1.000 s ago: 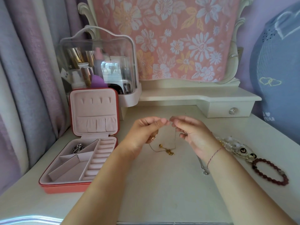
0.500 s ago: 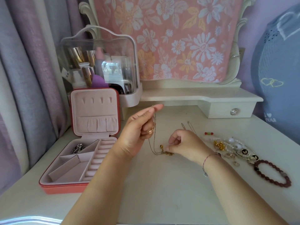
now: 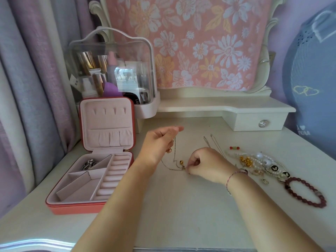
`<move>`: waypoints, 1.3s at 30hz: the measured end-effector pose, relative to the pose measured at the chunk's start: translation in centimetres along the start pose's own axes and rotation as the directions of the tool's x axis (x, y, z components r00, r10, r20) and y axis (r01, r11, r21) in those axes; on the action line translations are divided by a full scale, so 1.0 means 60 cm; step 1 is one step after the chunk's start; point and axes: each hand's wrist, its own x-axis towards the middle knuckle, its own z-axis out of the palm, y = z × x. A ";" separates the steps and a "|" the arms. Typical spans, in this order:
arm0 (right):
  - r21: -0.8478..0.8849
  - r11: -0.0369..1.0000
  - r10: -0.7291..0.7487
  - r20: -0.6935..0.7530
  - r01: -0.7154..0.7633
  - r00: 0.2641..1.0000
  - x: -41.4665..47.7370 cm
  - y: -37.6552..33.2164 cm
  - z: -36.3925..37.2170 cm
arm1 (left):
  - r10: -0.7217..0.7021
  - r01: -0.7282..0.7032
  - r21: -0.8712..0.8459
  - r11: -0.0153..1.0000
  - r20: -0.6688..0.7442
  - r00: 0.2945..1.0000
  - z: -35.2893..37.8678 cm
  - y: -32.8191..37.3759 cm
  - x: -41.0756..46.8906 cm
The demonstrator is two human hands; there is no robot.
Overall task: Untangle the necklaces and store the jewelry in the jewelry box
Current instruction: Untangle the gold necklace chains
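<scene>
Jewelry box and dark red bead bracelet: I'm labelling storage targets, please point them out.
jewelry box (image 3: 76, 208): head view, coral front wall.
dark red bead bracelet (image 3: 322, 201): head view, right-end beads.

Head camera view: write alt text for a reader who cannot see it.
A left hand holds up a thin gold necklace while the right hand pinches its pendant end on a white table. An open jewelry box sits left; loose jewelry lies right.

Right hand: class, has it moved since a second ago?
Yes. The right hand dropped toward the table, farther from the drawer knob, now pinching the necklace.
</scene>
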 end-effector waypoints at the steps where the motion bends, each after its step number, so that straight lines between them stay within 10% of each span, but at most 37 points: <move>1: 0.024 1.000 0.002 -0.001 -0.002 1.000 -0.002 -0.001 -0.001 | -0.010 0.010 0.027 1.000 -0.007 1.000 0.000 -0.002 0.001; 6: 0.373 0.928 0.070 -0.123 -0.020 0.990 -0.002 -0.003 -0.016 | -0.074 0.081 0.190 0.978 -0.044 0.996 0.002 -0.019 0.009; 14: 0.858 0.512 0.169 -0.064 -0.033 0.983 0.008 -0.002 -0.029 | -0.131 0.089 0.376 0.922 0.087 0.988 0.003 -0.028 0.012; 39: 0.949 0.302 0.090 -0.126 0.094 0.988 0.009 -0.001 -0.037 | -0.118 0.115 -0.050 0.992 -0.071 0.991 -0.001 0.002 0.004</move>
